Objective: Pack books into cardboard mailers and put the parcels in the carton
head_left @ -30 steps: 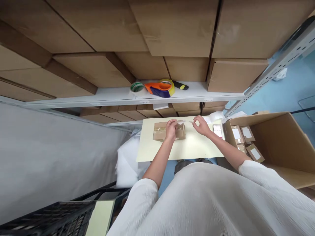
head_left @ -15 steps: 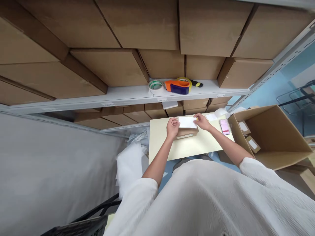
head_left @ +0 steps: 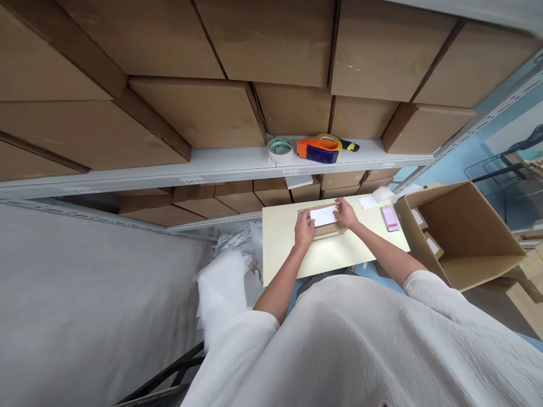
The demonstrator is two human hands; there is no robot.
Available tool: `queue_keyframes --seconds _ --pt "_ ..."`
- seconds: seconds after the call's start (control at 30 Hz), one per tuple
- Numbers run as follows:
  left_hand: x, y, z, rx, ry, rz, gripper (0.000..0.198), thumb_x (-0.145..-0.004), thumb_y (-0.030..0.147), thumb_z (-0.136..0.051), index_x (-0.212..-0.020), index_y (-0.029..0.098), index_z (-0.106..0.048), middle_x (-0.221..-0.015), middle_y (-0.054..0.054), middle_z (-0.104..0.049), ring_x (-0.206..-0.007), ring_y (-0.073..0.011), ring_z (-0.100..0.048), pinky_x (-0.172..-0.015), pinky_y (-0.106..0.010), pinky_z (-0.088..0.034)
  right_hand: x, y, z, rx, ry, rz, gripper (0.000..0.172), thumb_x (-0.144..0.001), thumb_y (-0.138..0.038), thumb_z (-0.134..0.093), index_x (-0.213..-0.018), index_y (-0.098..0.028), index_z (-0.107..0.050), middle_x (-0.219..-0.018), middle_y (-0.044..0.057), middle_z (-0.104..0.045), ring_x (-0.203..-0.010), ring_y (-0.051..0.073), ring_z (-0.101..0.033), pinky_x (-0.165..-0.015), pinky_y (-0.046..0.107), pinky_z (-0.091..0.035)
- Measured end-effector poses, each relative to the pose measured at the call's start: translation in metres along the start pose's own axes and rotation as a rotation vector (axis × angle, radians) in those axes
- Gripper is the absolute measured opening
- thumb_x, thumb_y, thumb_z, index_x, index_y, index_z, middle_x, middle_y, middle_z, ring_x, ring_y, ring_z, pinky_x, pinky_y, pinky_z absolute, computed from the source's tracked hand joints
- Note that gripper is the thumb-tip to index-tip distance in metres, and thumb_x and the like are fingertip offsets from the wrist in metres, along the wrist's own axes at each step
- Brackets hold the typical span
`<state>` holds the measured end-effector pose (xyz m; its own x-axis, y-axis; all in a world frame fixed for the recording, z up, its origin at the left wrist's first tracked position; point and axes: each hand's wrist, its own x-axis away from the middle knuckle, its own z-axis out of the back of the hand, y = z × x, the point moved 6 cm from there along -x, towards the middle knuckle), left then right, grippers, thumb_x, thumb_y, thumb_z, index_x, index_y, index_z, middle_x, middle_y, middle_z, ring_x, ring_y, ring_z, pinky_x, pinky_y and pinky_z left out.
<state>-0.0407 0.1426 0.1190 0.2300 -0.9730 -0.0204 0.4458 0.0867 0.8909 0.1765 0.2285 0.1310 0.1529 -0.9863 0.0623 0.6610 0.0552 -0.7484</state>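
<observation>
A white label (head_left: pixel 323 215) lies over the top of a small cardboard box (head_left: pixel 330 229) on the pale yellow table. My left hand (head_left: pixel 304 229) is closed on the label's left edge, thumb towards the box top. At the opposite end, the fingers of my right hand (head_left: pixel 347 214) pinch the right edge, close to a small yellow mark. Whether the label's underside is stuck to the cardboard cannot be made out. A white strip shows on the box's near side.
A phone (head_left: pixel 390 218) lies on the table (head_left: pixel 280 249), left of a large open carton (head_left: pixel 479 237) with small labelled boxes inside. The shelf above holds tape rolls (head_left: pixel 280 149), an orange tape dispenser (head_left: pixel 318 150) and several cardboard boxes (head_left: pixel 212 116). White wrapping (head_left: pixel 223 288) hangs at left.
Both hands have lowered the label from above the box onto its top. More of the box shows around the label now. The view has shifted slightly.
</observation>
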Motion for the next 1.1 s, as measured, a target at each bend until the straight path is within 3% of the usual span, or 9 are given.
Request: queue_keyframes --seconds 0.3,0.6,0.73,0.83,0.97,1.1 --pt "-0.002 -0.013 -0.008 -0.142 -0.076 -0.077 0.032 -0.101 0.014 -0.057 -0.131 0.023 -0.064 -0.135 -0.014 -0.066 -0.107 -0.0284 -0.071 -0.103 -0.048 -0.057 0.004 0.008 -0.015 0.155 -0.028 0.065 0.045 -0.087 -0.020 -0.054 -0.132 -0.023 -0.057 -0.109 0.007 -0.061 -0.091 0.025 -0.062 -0.091 0.045 -0.058" --pt "-0.001 0.001 -0.010 -0.302 -0.145 -0.123 0.035 -0.101 0.013 -0.054 -0.134 0.023 -0.064 -0.134 -0.016 -0.065 -0.121 -0.0346 -0.068 -0.102 -0.048 -0.055 0.008 0.000 -0.026 0.370 -0.071 0.056 0.051 -0.094 -0.017 -0.051 -0.144 -0.022 -0.055 -0.135 0.016 -0.058 -0.109 0.033 -0.064 -0.096 0.048 -0.058" --pt "-0.001 0.005 -0.007 -0.403 -0.195 -0.115 0.034 -0.102 0.017 -0.056 -0.135 0.021 -0.064 -0.132 -0.018 -0.066 -0.115 -0.0359 -0.068 -0.104 -0.050 -0.053 0.012 -0.010 -0.019 0.484 -0.032 0.064 0.048 -0.095 -0.020 -0.056 -0.143 -0.021 -0.060 -0.138 0.020 -0.059 -0.123 0.039 -0.056 -0.103 0.055 -0.052" --pt "0.000 0.008 -0.002 -0.457 -0.203 -0.129 0.032 -0.102 0.019 -0.056 -0.132 0.021 -0.068 -0.131 -0.019 -0.067 -0.122 -0.0381 -0.066 -0.108 -0.052 -0.050 0.020 -0.016 -0.013 0.518 -0.018 0.104 0.046 -0.099 -0.023 -0.055 -0.144 -0.019 -0.061 -0.144 0.022 -0.059 -0.128 0.041 -0.053 -0.107 0.057 -0.048" --pt "0.005 0.017 -0.007 -0.466 -0.317 -0.306 0.047 -0.100 0.010 -0.047 -0.140 0.023 -0.068 -0.149 -0.017 -0.066 -0.143 -0.0349 -0.058 -0.122 -0.052 -0.041 0.040 -0.024 -0.028 0.506 -0.181 0.335 0.052 -0.111 -0.035 -0.041 -0.157 -0.015 -0.056 -0.160 0.021 -0.054 -0.147 0.039 -0.047 -0.122 0.057 -0.039" --pt "0.013 0.015 -0.013 -0.513 -0.423 -0.374 0.058 -0.104 0.015 -0.043 -0.159 0.022 -0.058 -0.167 -0.013 -0.057 -0.161 -0.0315 -0.044 -0.135 -0.053 -0.027 0.059 -0.014 -0.046 0.575 -0.369 0.432 0.077 -0.113 -0.057 -0.039 -0.174 -0.012 -0.034 -0.181 0.021 -0.031 -0.169 0.037 -0.021 -0.136 0.059 -0.017"
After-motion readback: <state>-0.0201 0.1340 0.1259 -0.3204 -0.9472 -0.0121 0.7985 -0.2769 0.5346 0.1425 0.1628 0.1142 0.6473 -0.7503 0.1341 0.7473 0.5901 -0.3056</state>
